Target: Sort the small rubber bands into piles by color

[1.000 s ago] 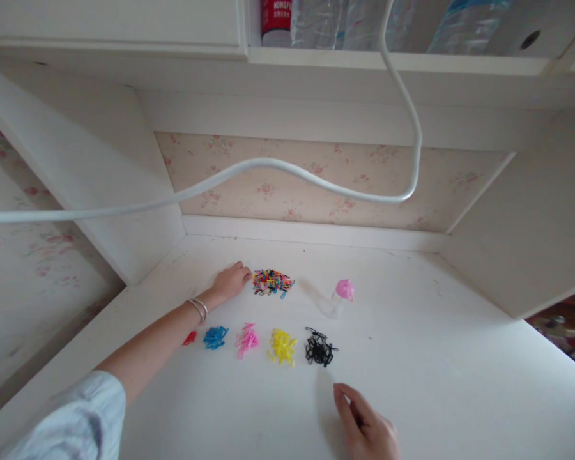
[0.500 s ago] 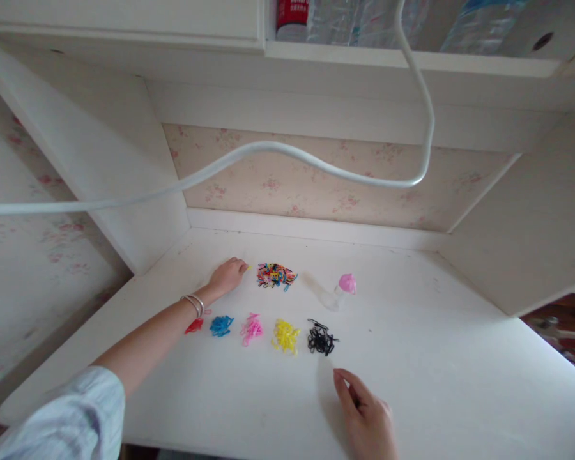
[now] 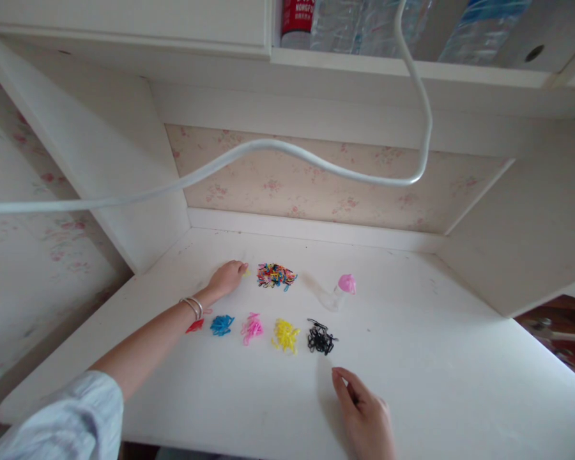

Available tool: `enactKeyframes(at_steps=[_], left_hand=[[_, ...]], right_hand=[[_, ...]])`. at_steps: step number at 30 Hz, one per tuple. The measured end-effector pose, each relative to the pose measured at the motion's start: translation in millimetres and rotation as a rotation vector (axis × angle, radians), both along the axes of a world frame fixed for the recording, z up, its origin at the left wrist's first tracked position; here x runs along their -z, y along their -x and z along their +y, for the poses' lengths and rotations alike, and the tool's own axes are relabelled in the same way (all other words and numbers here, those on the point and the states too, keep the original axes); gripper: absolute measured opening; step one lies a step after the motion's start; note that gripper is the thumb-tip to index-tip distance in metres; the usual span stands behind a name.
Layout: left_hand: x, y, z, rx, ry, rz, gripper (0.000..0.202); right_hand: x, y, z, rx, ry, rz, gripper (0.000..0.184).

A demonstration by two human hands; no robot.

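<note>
My left hand (image 3: 227,277) reaches to the left of a mixed pile of small coloured rubber bands (image 3: 276,275), its fingers pinched on a yellow rubber band (image 3: 246,273). In front lies a row of sorted heaps: red bands (image 3: 195,326) partly hidden by my wrist, blue bands (image 3: 222,325), pink bands (image 3: 252,328), yellow bands (image 3: 285,336) and black bands (image 3: 321,338). My right hand (image 3: 364,412) hovers or rests just below the black heap, thumb and forefinger pressed together; whatever may be between them is hidden.
Behind the black heap lies a small clear container with a pink top (image 3: 347,283). A white cable (image 3: 287,148) crosses the view above the white desk (image 3: 412,383). Side panels bound the desk, and a shelf overhead holds plastic bottles (image 3: 335,25).
The left fingers have shifted slightly, and the yellow band now shows lower under the fingertips. My right hand stays nearly in place. The view has tilted a little.
</note>
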State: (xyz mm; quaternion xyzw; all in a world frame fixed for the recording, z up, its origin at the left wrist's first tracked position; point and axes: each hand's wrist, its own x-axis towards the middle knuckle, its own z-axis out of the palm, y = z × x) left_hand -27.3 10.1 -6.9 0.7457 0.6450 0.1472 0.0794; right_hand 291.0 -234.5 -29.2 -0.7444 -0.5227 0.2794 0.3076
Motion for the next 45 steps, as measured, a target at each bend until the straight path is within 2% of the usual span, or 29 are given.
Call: enactKeyframes(at_steps=[5, 11, 19, 23, 27, 31, 34, 37, 40, 42, 45], left_hand=[[-5.2, -3, -2, 0.002, -0.035, -0.022, 0.030], [-23.9, -18, -10, 0.051, -0.080, -0.085, 0.039], [-45.1, -73, -50, 0.394, 0.025, -0.205, 0.038], [-45.2, -96, -71, 0.593, 0.141, -0.222, 0.028], [-40.1, -105, -83, 0.674, 0.205, -0.214, 0.024], [-40.5, -104, -86, 0.649, 0.225, -0.213, 0.024], [-48.2, -96, -92, 0.592, 0.206, -0.245, 0.023], [-58.7, -83, -108, 0.517, 0.169, -0.278, 0.023], [-64.1, -63, -136, 0.396, 0.149, -0.379, 0.023], [-60.6, -44, -157, 0.271, 0.158, -0.474, 0.024], [-43.1, -11, -186, 0.081, 0.169, -0.573, 0.028]], right_hand=[[0.3, 0, 0, -0.002, -0.009, -0.003, 0.048], [0.4, -1, -2, -0.028, -0.036, 0.021, 0.046], [-3.7, 0, -2, -0.017, -0.028, 0.008, 0.046], [-2.1, 0, -1, -0.019, -0.027, 0.005, 0.047], [-2.4, 1, -3, -0.026, -0.032, -0.002, 0.048], [-3.7, 1, -4, -0.030, -0.045, 0.002, 0.048], [-4.1, 1, -5, -0.031, -0.053, -0.007, 0.049], [-4.1, 1, -6, -0.020, -0.053, -0.027, 0.048], [-3.6, 1, -6, -0.023, -0.058, -0.046, 0.047], [-2.8, 2, -7, -0.043, -0.068, -0.067, 0.047], [-2.1, 4, -7, -0.067, -0.057, -0.117, 0.046]])
